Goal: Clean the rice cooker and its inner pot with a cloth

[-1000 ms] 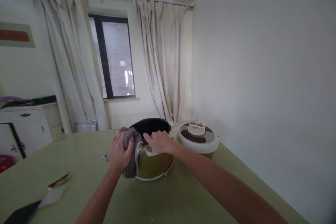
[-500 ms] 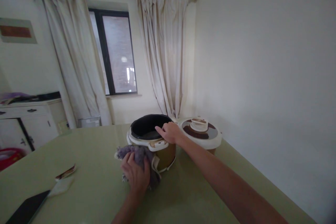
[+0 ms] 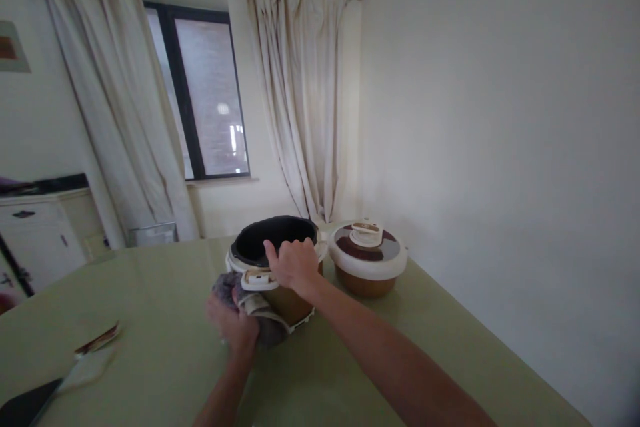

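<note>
An electric cooker pot (image 3: 295, 307) with a black inside, a white rim and a brownish body stands on the green table. My right hand (image 3: 296, 265) is closed over its near right rim, thumb pointing up and left, just right of the white front handle (image 3: 259, 279). Against the pot's left front side, my left hand (image 3: 234, 320) is wrapped round a grey-purple cloth (image 3: 267, 327) with a pale edge. The cloth hides part of the body, and some fingers of both hands are out of sight.
A second round vessel with a white and brown lid (image 3: 367, 250) stands close on the right, near the wall. At the left front lie a dark flat blade-like object (image 3: 30, 403) and a small brown-and-white piece (image 3: 97, 340). Curtains (image 3: 300, 93) hang behind.
The view has swung slightly right. The pot has turned, its front handle shifting left. My right hand has moved nearer the pot's front, and my left hand with the cloth has moved left.
</note>
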Demonstrator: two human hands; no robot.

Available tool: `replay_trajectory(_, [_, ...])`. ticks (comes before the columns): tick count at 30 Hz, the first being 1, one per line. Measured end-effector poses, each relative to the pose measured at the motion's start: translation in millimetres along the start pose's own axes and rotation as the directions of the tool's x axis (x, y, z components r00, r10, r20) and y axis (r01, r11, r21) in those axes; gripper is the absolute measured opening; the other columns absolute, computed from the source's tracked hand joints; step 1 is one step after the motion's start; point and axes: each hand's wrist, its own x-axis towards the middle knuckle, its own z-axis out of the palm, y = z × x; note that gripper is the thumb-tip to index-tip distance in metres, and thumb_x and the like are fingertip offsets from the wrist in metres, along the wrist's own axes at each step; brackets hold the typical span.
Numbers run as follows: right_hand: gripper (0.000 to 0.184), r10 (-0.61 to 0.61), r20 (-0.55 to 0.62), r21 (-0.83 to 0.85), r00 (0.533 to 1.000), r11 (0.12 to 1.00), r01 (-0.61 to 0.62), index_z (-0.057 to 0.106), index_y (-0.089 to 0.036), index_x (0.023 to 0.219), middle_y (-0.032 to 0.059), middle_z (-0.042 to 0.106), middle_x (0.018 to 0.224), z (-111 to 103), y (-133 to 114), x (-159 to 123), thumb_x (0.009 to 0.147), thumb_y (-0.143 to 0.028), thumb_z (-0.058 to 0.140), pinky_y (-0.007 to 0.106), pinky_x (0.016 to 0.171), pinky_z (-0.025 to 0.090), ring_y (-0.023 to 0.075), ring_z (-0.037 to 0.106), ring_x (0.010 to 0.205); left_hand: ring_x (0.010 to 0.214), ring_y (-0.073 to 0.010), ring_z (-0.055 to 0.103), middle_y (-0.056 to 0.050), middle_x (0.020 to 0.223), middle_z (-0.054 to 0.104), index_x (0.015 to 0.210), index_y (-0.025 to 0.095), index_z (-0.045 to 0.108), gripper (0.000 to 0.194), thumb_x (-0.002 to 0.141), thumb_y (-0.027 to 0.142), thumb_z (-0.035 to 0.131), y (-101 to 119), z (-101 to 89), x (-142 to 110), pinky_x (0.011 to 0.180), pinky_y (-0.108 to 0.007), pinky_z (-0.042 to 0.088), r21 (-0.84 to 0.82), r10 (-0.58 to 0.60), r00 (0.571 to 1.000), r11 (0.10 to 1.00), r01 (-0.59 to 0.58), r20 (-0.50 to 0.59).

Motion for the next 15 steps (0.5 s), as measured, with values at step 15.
replay_trajectory(15, [0.068,-0.397,0.199,0.14,0.896,0.916,0.375,0.08,-0.021,0.105,0.0089,0.081,0.101,-34,62,19,0.11,-0.068,0.032,0.03,0.084,0.045,0.0217,0.073,0.097,0.097,-0.0269,0.064,-0.005,0.112,0.077,0.12,0.034,0.074,0.045,0.087,0.005,0.064,4,-23.1,-29,0.106,-0.053,0.041,-0.07,0.883,0.304,0.35,-0.934,0.359])
